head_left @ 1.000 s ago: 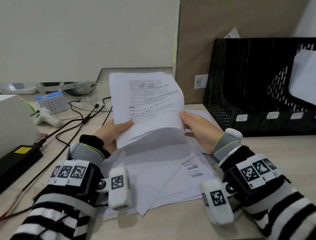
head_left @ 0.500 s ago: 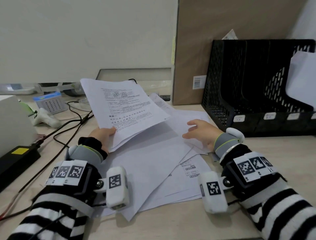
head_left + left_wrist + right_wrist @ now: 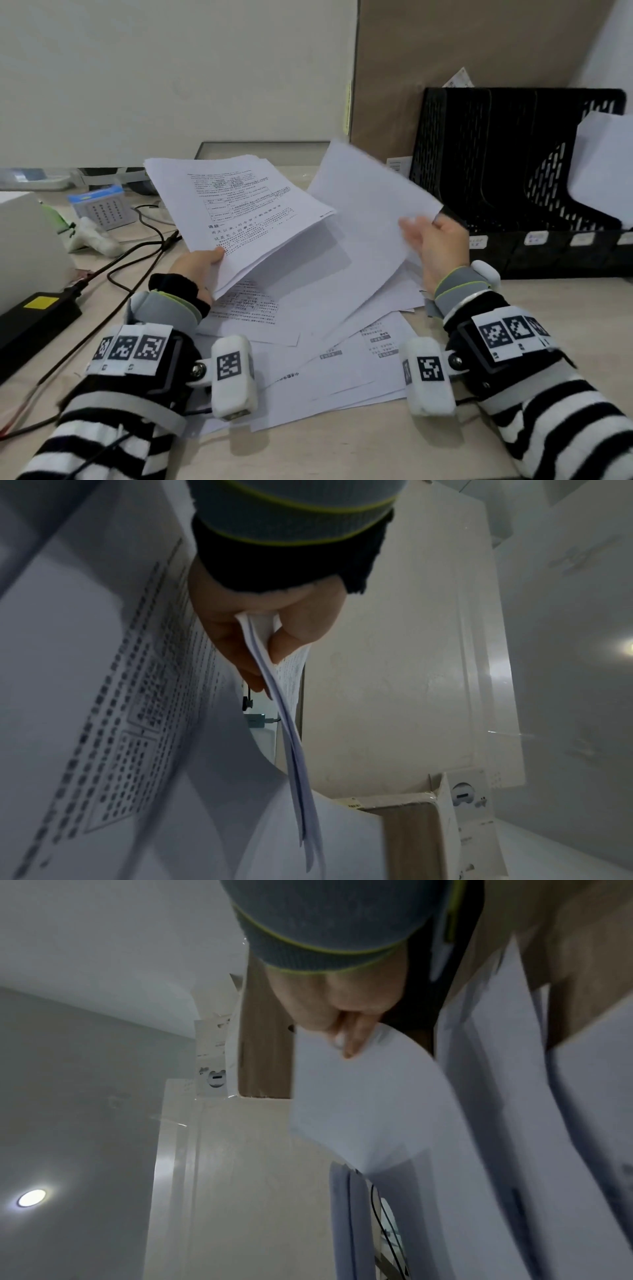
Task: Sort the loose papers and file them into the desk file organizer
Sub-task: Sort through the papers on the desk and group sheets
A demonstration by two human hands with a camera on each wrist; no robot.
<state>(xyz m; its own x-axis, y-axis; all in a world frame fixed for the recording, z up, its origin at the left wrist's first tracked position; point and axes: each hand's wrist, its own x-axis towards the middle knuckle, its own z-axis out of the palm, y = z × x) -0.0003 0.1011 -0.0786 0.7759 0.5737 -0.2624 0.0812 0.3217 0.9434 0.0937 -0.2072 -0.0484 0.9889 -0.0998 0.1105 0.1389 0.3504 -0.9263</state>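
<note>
My left hand (image 3: 198,267) grips a thin stack of printed sheets (image 3: 246,212) by its near edge, raised off the desk; in the left wrist view the thumb and fingers (image 3: 260,642) pinch the stack's edge (image 3: 291,750). My right hand (image 3: 435,240) pinches a single blank-sided sheet (image 3: 366,205) at its right edge and holds it lifted and tilted; the right wrist view shows its fingers (image 3: 346,1031) on that curved sheet (image 3: 359,1096). More loose papers (image 3: 342,359) lie spread on the desk below. The black mesh file organizer (image 3: 513,164) stands at the right rear, with a white sheet (image 3: 606,164) in a right-hand slot.
Black cables (image 3: 137,253) and a black power brick (image 3: 34,315) lie on the left of the desk. A white box (image 3: 24,240) and a small blue-topped calendar (image 3: 99,205) stand at far left. A brown board (image 3: 445,51) leans behind the organizer.
The right hand, which let go of the stack and dropped to the desk papers, has picked up one sheet and lifted it toward the right. The left hand keeps the stack, lowered to the left.
</note>
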